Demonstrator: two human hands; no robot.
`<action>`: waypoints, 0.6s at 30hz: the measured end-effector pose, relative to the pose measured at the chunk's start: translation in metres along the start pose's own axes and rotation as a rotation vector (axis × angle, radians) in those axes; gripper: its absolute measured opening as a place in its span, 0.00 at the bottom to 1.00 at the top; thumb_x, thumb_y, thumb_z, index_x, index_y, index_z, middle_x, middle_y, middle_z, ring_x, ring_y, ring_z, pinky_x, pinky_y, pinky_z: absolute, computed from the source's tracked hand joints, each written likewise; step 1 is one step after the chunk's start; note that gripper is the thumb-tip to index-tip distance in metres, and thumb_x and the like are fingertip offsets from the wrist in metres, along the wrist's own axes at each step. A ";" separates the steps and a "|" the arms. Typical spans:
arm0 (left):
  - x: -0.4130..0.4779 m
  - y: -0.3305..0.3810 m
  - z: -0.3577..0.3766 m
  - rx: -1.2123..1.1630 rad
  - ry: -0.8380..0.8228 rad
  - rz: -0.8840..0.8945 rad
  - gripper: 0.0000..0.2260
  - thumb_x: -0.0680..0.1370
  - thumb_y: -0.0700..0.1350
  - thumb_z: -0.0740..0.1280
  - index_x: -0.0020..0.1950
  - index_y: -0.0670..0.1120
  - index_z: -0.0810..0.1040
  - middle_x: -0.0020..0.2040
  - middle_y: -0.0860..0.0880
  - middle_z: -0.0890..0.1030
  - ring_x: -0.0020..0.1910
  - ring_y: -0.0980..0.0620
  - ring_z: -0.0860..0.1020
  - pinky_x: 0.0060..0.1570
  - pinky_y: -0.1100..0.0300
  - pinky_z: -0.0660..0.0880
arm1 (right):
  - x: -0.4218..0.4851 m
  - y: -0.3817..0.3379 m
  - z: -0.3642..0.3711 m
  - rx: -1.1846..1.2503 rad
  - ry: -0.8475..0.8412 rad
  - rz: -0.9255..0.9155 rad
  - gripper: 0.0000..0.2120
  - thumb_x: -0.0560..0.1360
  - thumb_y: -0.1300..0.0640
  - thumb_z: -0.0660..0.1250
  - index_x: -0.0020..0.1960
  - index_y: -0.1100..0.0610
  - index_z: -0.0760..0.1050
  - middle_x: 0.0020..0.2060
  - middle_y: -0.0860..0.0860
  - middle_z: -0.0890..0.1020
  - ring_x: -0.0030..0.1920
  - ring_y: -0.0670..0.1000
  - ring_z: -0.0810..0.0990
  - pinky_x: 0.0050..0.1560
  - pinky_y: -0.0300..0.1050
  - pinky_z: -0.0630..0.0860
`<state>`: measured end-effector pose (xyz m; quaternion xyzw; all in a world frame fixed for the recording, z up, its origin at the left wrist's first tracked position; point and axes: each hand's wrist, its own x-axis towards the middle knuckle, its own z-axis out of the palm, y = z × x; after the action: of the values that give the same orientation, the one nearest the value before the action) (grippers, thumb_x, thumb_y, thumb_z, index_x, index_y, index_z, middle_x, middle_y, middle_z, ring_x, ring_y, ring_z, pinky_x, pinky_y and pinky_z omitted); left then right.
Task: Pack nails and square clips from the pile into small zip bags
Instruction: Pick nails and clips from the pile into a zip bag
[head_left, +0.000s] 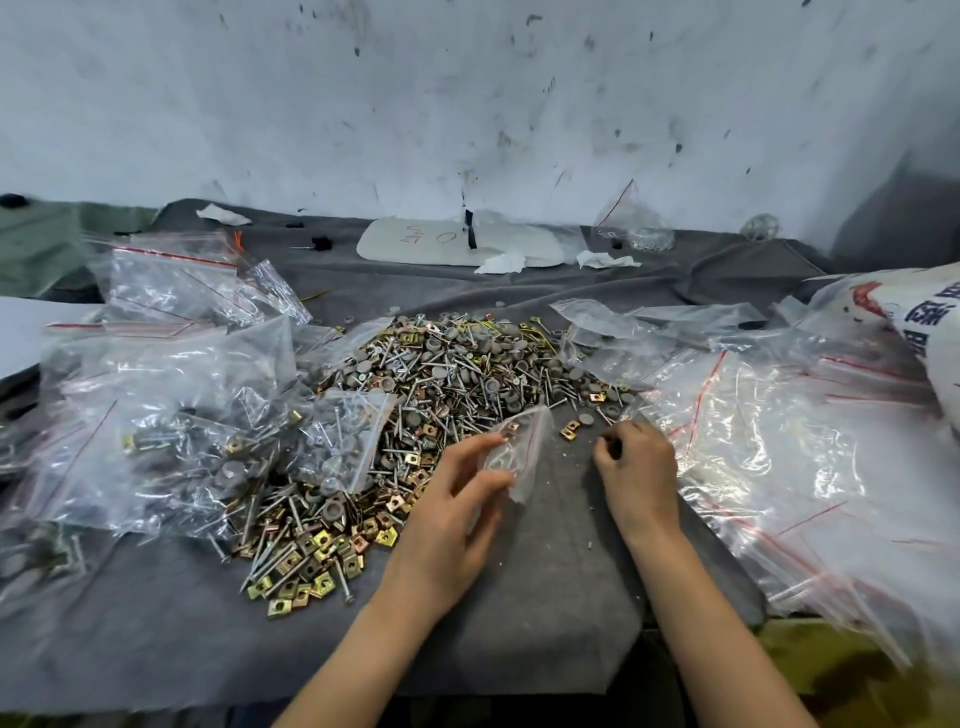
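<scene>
The left hand's thumb and fingers (485, 444) pinch a small zip bag (519, 454) by its lower edge, holding it with its red-lined mouth tilted up toward the pile. At least one square clip shows through the plastic near the top of the bag. The left hand (457, 514) lies palm-down over the grey cloth (545, 597), at the near edge of the hardware.

The right hand (636, 462) is just to the right of the bag, apart from it. Its fingers are curled in with the tips close together near the cloth. Whether they pinch anything cannot be told. A loose square clip (570, 430) and a grey round cap (586, 419) lie on the cloth between bag and right hand.

The pile (426, 384) of nails, brass-coloured square clips and grey caps spreads beyond and left of the hands. A dense patch of square clips (322, 561) lies at its near left end. Filled zip bags (171, 431) are heaped to the left, one lying on the pile itself. Empty zip bags (769, 441) are stacked loosely to the right, beside a white printed sack (930, 332). At the back, a white board (457, 241) and crumpled tissue (501, 263) lie near the stained wall (467, 104).
</scene>
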<state>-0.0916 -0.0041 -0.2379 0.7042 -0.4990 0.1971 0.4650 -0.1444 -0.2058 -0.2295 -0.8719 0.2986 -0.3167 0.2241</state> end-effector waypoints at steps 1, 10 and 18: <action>-0.001 0.001 0.000 0.006 0.010 0.003 0.06 0.77 0.37 0.63 0.52 0.41 0.77 0.64 0.43 0.73 0.65 0.50 0.73 0.64 0.63 0.69 | -0.001 -0.003 -0.002 0.047 0.028 -0.008 0.04 0.75 0.67 0.66 0.46 0.67 0.79 0.43 0.60 0.80 0.43 0.55 0.75 0.44 0.39 0.64; -0.003 0.007 -0.002 0.043 0.034 0.077 0.12 0.81 0.39 0.59 0.51 0.37 0.81 0.55 0.42 0.80 0.56 0.47 0.78 0.56 0.57 0.75 | -0.030 -0.079 -0.059 0.505 0.201 -0.469 0.04 0.76 0.61 0.67 0.49 0.58 0.80 0.46 0.50 0.80 0.50 0.42 0.78 0.52 0.30 0.72; -0.004 0.007 -0.005 0.029 0.037 0.073 0.08 0.79 0.38 0.60 0.56 0.45 0.74 0.61 0.38 0.74 0.62 0.47 0.73 0.62 0.62 0.70 | -0.035 -0.073 -0.053 0.135 -0.008 -0.689 0.03 0.73 0.63 0.70 0.45 0.62 0.81 0.51 0.55 0.80 0.60 0.56 0.71 0.64 0.44 0.66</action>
<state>-0.0986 0.0013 -0.2352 0.6884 -0.5127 0.2343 0.4564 -0.1750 -0.1404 -0.1644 -0.9060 -0.0356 -0.3893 0.1622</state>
